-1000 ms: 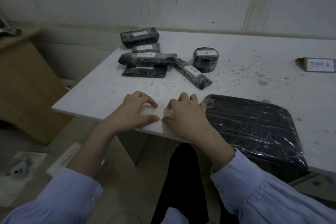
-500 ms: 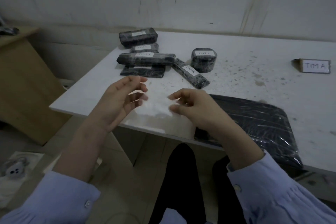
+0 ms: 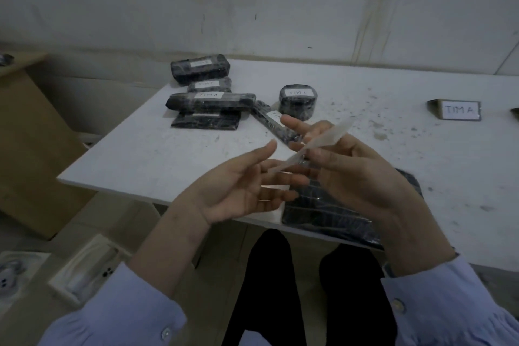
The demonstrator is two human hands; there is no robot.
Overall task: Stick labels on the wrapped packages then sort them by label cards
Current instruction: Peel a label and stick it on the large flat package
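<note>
Far left of the table (image 3: 140,154): a pile of labelled packages (image 3: 210,101), with a round package (image 3: 298,101) beside it. The tags I can read are TIM A and TIM C mixed together, so I judge the sorting is not done.

My left hand (image 3: 238,191) is open, palm up, fingers straight, just below the low end of the label (image 3: 325,139). I cannot tell if it touches the label. The label is in the air above the table's near edge, tilted up to the right, pinched by my right hand (image 3: 362,180).

Risks from here:
- The strip is limp and held at one spot only. It can curl onto itself or stick to my left fingers.
- The flat package (image 3: 331,213) under both hands has no tag showing, and its near edge hangs over the table's edge. A hard press there could tip it off.
- The wrap is shiny and wrinkled. The label can go on crooked or bubble up.
- I cannot read the label's writing. It may face the wrong way when I stick it on.

Far right: the label card (image 3: 459,110) reads TIM A. Another card is cut off at the frame edge, so a mis-sort is possible.
</note>
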